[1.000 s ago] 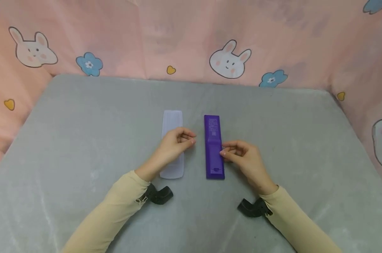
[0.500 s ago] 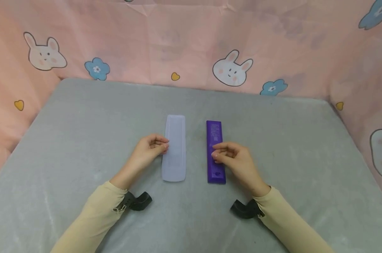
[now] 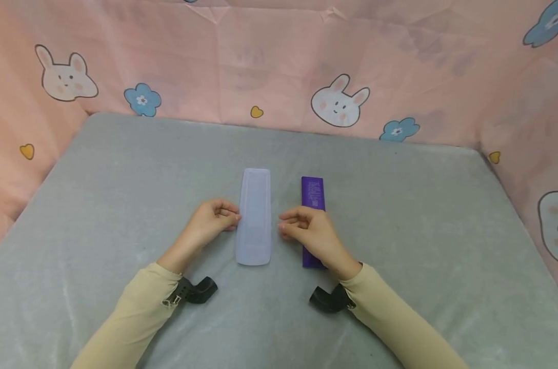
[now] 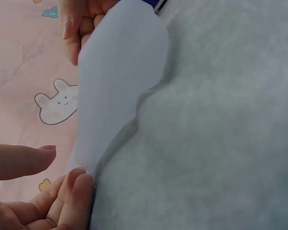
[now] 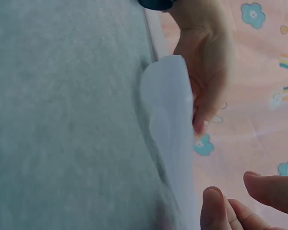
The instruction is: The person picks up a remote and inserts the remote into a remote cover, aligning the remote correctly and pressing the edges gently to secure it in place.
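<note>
Item 1: pale lilac, long, round-cornered piece of thin plastic [image 3: 254, 220], lying lengthwise near the middle of the cloth, a shallow line running inside its rim.

Item 2: left hand [image 3: 204, 225], at the left long edge of the pale piece. Thumb and fingers stand apart in the left wrist view and pinch nothing; fingertips reach the edge, though firm contact cannot be told.

Item 3: right hand [image 3: 313, 233], fingers loosely bent, a narrow gap to the thumb, holding nothing; tips just beside the right long edge of the pale piece, seemingly apart from it.

Item 4: flat purple oblong slab with fine pale print [image 3: 312, 190], right of the pale piece and parallel to it, partly hidden under the right hand.

Change noted: the right hand has shifted left, from over the purple slab to the space between the two pieces; both pieces lie as they did half a second ago. Judged meaning: the work now centres on the pale piece, flanked by both hands.

Surround: grey, soft-looking cloth [image 3: 145, 205]; pink curtain printed with rabbits, hearts and blue flowers [image 3: 270, 51].
</note>
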The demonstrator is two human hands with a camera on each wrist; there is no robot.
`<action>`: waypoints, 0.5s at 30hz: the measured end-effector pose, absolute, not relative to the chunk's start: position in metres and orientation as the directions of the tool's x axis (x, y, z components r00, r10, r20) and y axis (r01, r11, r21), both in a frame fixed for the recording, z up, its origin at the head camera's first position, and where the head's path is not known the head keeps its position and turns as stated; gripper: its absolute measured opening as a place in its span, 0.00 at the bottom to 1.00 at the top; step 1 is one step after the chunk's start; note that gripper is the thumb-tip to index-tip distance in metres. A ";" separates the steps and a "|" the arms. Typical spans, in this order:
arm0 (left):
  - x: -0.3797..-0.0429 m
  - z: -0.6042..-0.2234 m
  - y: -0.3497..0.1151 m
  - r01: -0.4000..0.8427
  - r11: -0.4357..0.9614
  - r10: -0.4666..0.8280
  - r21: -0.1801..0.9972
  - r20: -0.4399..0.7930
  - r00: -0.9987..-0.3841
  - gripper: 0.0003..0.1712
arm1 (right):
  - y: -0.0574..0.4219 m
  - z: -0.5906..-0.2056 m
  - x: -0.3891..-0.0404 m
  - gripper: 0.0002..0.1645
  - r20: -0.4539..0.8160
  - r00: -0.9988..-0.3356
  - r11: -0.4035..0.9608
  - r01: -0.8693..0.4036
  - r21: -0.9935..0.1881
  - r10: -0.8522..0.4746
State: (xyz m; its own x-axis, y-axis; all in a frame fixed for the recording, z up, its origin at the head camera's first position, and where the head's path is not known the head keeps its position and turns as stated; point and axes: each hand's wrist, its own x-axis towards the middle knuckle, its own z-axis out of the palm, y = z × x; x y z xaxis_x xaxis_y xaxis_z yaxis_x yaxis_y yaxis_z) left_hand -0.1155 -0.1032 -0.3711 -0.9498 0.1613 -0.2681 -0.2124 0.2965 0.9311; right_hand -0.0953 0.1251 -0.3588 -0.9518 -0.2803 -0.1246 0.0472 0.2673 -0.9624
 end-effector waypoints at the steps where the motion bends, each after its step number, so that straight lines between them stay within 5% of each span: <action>1: -0.115 -0.371 -0.103 -0.220 0.299 0.164 0.928 -0.277 -0.947 0.13 | 0.123 -0.360 -0.096 0.14 -0.126 -0.950 0.281 0.042 -0.959 -0.285; 15: -0.114 -0.367 -0.106 -0.283 0.314 0.219 0.906 -0.359 -0.907 0.19 | 0.113 -0.364 -0.101 0.12 -0.131 -0.936 0.440 -0.028 -0.898 -0.327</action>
